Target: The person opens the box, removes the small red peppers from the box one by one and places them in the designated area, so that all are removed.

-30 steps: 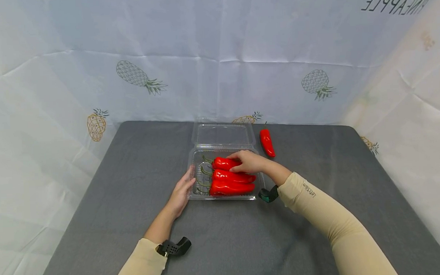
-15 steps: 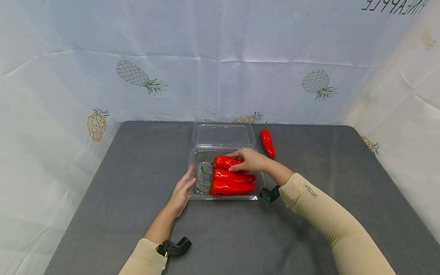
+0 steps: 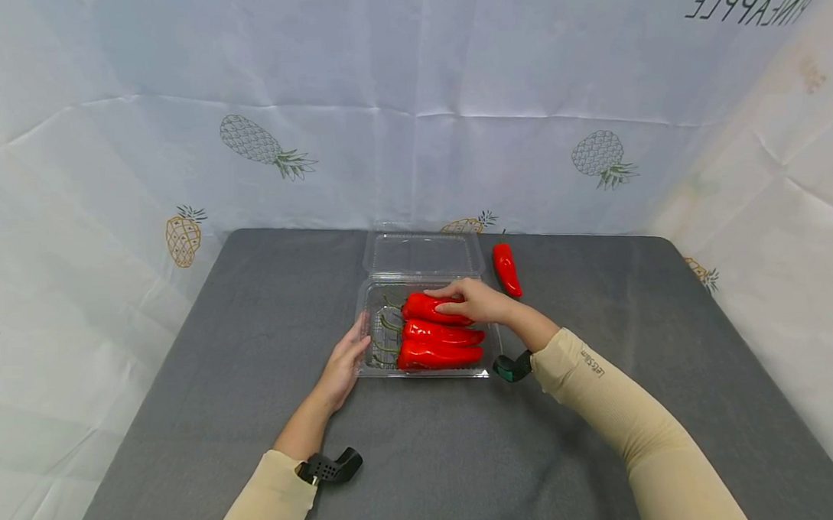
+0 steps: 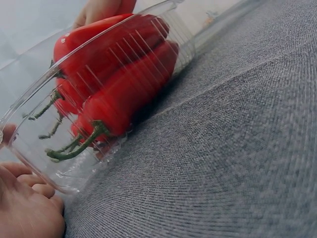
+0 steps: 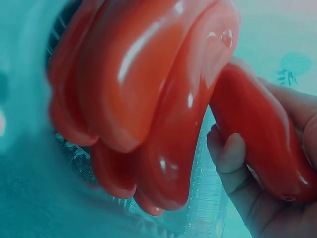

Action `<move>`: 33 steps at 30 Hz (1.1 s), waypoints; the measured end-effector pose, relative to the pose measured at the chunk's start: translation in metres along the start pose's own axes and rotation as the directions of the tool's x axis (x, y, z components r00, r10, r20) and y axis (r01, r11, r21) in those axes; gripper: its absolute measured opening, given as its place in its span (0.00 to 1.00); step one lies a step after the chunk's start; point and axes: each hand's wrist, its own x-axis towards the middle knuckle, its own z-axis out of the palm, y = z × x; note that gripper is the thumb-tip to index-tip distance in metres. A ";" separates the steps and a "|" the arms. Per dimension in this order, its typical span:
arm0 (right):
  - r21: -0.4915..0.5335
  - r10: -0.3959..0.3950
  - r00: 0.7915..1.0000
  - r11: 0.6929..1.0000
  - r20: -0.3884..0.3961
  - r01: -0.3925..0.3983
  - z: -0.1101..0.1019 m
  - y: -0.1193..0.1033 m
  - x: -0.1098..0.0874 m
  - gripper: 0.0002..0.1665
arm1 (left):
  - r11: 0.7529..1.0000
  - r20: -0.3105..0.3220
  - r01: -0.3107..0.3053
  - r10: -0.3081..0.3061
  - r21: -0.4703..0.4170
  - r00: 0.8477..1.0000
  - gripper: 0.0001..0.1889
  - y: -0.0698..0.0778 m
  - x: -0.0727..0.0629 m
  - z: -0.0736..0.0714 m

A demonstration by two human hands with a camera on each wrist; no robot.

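Starting at my left, a cream sleeve (image 3: 268,498) and a wrist camera (image 3: 330,467) lead up to my left hand (image 3: 339,370), set against the left wall of a clear plastic clamshell box (image 3: 424,376). Its fingers lie along the outside of that wall, with no pepper in them.

The box sits on the gray cloth-covered table (image 3: 206,351), its lid (image 3: 423,254) laid back on the far side. Inside, the near red chili pepper (image 3: 439,355) and the middle red chili pepper (image 3: 438,333) lie side by side, long axes running left to right, green stems toward my left hand. The wrist views show red bodies lower down too, too crowded to count.

Farther back within the box's outline is the far red chili pepper (image 3: 426,308), pinched between the thumb and fingers of my right hand (image 3: 478,301). It runs nearly parallel to the others, stem left, and my grip is at its right-hand part. I cannot tell whether it bears on the box floor.

Rightmost, outside the box beside the lid, the loose red chili pepper (image 3: 506,271) lies on the table, stem away from me. Its long axis runs front to back, roughly crosswise to the boxed ones. It is just beyond my right hand and apart from it; my left is clearly farther off.
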 end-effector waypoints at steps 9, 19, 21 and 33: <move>-0.009 -0.008 0.999 1.000 -0.043 0.007 -0.002 0.001 -0.002 0.27 | 0.999 -0.036 0.037 -0.037 0.002 0.999 0.32 0.001 0.001 0.001; 0.040 0.022 0.995 0.999 -0.099 -0.018 -0.010 0.009 -0.010 0.27 | 0.999 -0.038 0.042 -0.042 -0.002 0.998 0.32 0.000 0.001 0.001; 0.053 0.037 0.993 0.998 -0.114 -0.031 -0.014 0.013 -0.012 0.28 | 0.999 -0.032 0.039 -0.039 -0.007 0.999 0.32 0.001 0.001 0.001; 0.133 0.096 0.977 0.989 -0.193 -0.071 -0.031 0.022 -0.024 0.29 | 0.999 -0.032 0.038 -0.038 0.002 0.999 0.32 0.001 -0.001 0.002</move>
